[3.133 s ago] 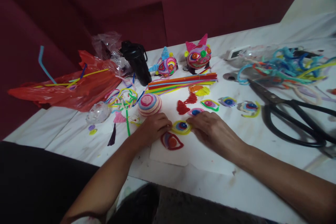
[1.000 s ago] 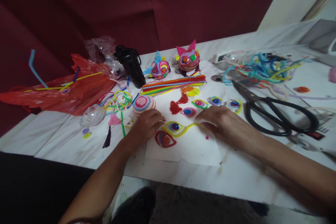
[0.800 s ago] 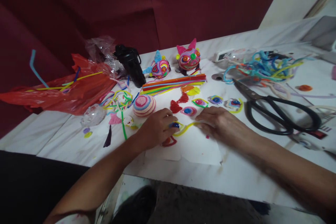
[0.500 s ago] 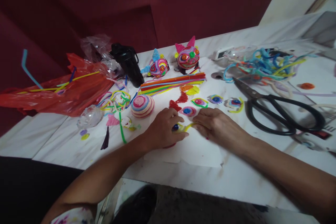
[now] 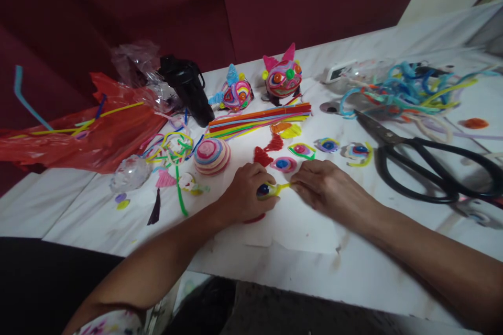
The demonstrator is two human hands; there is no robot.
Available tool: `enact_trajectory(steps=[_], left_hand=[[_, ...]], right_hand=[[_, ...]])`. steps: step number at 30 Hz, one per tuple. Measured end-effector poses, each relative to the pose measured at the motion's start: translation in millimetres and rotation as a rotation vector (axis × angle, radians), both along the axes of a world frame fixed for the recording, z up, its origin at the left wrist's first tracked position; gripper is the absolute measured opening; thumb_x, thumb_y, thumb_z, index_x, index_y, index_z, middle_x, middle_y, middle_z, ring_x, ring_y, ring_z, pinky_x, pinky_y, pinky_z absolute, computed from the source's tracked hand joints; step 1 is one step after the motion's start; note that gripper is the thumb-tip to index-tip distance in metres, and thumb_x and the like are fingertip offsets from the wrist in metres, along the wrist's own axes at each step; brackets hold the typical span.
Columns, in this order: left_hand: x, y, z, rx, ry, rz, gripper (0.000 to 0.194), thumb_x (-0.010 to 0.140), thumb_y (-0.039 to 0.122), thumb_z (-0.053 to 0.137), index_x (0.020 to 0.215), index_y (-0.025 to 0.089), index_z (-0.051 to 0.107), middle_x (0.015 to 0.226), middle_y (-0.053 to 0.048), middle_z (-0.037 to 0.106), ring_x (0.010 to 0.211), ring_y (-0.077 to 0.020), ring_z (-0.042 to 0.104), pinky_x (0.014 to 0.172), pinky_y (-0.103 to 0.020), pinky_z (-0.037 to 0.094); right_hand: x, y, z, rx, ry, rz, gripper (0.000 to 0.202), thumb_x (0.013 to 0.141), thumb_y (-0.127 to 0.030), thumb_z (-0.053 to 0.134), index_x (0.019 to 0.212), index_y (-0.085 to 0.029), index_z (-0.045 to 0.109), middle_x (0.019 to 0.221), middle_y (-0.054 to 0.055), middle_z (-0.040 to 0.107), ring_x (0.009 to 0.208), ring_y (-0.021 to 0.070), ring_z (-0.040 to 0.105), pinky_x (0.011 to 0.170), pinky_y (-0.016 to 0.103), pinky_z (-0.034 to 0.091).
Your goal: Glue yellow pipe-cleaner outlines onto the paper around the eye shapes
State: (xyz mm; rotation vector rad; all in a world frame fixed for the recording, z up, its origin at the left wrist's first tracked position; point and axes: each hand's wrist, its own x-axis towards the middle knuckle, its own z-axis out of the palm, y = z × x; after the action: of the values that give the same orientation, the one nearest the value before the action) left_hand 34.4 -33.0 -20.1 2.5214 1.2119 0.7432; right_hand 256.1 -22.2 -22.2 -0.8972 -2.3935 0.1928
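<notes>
My left hand is closed round a small eye-shaped piece with a dark blue centre and yellow edging. A yellow strip runs from that piece to the fingertips of my right hand, which are pinched on its end. Just beyond my hands lie a pink and blue eye piece, a green-edged one and red twisted shapes. Part of a red piece shows below my left hand. The palm sides of both hands are hidden.
Large black-handled scissors lie at the right, near tangled pipe cleaners. Behind my hands are a pipe cleaner bundle, two colourful figures and a black bottle. A striped dome and red plastic bag are at the left.
The eye piece between my hands shows more clearly, and the yellow strip now looks straighter between them. The camera view has shifted slightly.
</notes>
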Motion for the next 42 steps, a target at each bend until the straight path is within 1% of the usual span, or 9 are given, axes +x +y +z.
enact_trajectory(steps=[5, 11, 19, 24, 28, 34, 38, 40, 42], left_hand=[[-1.0, 0.7, 0.2, 0.0, 0.007, -0.023, 0.023, 0.073, 0.027, 0.072, 0.094, 0.018, 0.066, 0.095, -0.006, 0.06, 0.09, -0.0206, 0.058, 0.083, -0.036, 0.045], [-2.6, 1.4, 1.5, -0.013, 0.051, -0.054, 0.026, 0.079, 0.031, 0.069, 0.103, 0.022, 0.065, 0.097, -0.004, 0.061, 0.091, -0.0195, 0.058, 0.083, -0.035, 0.043], [-3.7, 2.0, 4.5, -0.027, 0.103, -0.094, 0.026, 0.085, 0.033, 0.065, 0.109, 0.024, 0.068, 0.099, -0.005, 0.06, 0.093, -0.0197, 0.057, 0.082, -0.035, 0.04], [-3.7, 1.9, 4.7, -0.018, 0.096, -0.099, 0.026, 0.084, 0.033, 0.067, 0.107, 0.022, 0.069, 0.098, -0.005, 0.06, 0.092, -0.0201, 0.057, 0.08, -0.035, 0.039], [-3.5, 1.6, 4.9, -0.023, 0.094, -0.089, 0.025, 0.084, 0.034, 0.066, 0.106, 0.022, 0.069, 0.098, -0.005, 0.06, 0.093, -0.0199, 0.057, 0.081, -0.035, 0.039], [-3.0, 1.4, 5.7, -0.039, 0.105, -0.085, 0.023, 0.085, 0.035, 0.065, 0.104, 0.023, 0.069, 0.099, -0.005, 0.06, 0.093, -0.02, 0.057, 0.082, -0.035, 0.04], [-3.6, 1.3, 6.9, -0.039, 0.115, -0.088, 0.023, 0.085, 0.035, 0.064, 0.104, 0.023, 0.069, 0.099, -0.005, 0.06, 0.093, -0.02, 0.057, 0.083, -0.035, 0.04], [-4.0, 1.4, 7.4, -0.039, 0.124, -0.087, 0.022, 0.086, 0.035, 0.064, 0.104, 0.023, 0.069, 0.1, -0.005, 0.06, 0.094, -0.02, 0.056, 0.083, -0.035, 0.04], [-4.3, 1.6, 7.6, -0.035, 0.131, -0.09, 0.022, 0.086, 0.036, 0.063, 0.104, 0.023, 0.068, 0.101, -0.005, 0.061, 0.093, -0.02, 0.057, 0.082, -0.035, 0.04]], right_hand=[[-0.4, 0.4, -1.9, 0.01, 0.017, 0.01, 0.025, 0.094, -0.02, 0.048, 0.086, -0.013, 0.071, 0.074, 0.007, 0.062, 0.069, 0.017, 0.058, 0.066, 0.032, 0.047], [-1.1, 0.0, 0.0, 0.0, 0.005, 0.009, 0.029, 0.095, -0.022, 0.045, 0.083, -0.015, 0.07, 0.072, 0.007, 0.061, 0.068, 0.0167, 0.056, 0.065, 0.032, 0.047], [-1.5, -0.6, 1.6, -0.016, 0.019, 0.006, 0.028, 0.094, -0.021, 0.045, 0.085, -0.016, 0.071, 0.073, 0.007, 0.062, 0.068, 0.0167, 0.057, 0.064, 0.032, 0.047], [-1.3, -1.4, 1.9, -0.027, 0.016, 0.0, 0.027, 0.094, -0.021, 0.046, 0.086, -0.016, 0.07, 0.074, 0.007, 0.062, 0.069, 0.0166, 0.057, 0.067, 0.031, 0.047], [-1.5, -1.6, 1.7, -0.014, 0.01, -0.003, 0.027, 0.094, -0.02, 0.045, 0.085, -0.016, 0.07, 0.073, 0.006, 0.062, 0.069, 0.0162, 0.057, 0.065, 0.03, 0.046], [-1.8, -1.1, 0.0, -0.021, 0.013, -0.003, 0.027, 0.094, -0.021, 0.045, 0.087, -0.016, 0.07, 0.074, 0.007, 0.063, 0.069, 0.0174, 0.058, 0.066, 0.032, 0.047], [3.1, 0.6, 10.0, -0.101, 0.07, 0.016, 0.027, 0.096, -0.023, 0.044, 0.087, -0.018, 0.069, 0.079, 0.007, 0.068, 0.075, 0.018, 0.062, 0.069, 0.032, 0.049], [9.3, 1.9, 19.8, -0.092, 0.164, -0.048, 0.025, 0.096, -0.026, 0.045, 0.089, -0.021, 0.069, 0.084, 0.007, 0.071, 0.079, 0.0193, 0.065, 0.07, 0.033, 0.05], [17.4, 3.1, 30.2, -0.062, 0.256, -0.164, 0.021, 0.095, -0.03, 0.049, 0.091, -0.023, 0.068, 0.087, 0.007, 0.072, 0.08, 0.0203, 0.066, 0.067, 0.033, 0.051]])
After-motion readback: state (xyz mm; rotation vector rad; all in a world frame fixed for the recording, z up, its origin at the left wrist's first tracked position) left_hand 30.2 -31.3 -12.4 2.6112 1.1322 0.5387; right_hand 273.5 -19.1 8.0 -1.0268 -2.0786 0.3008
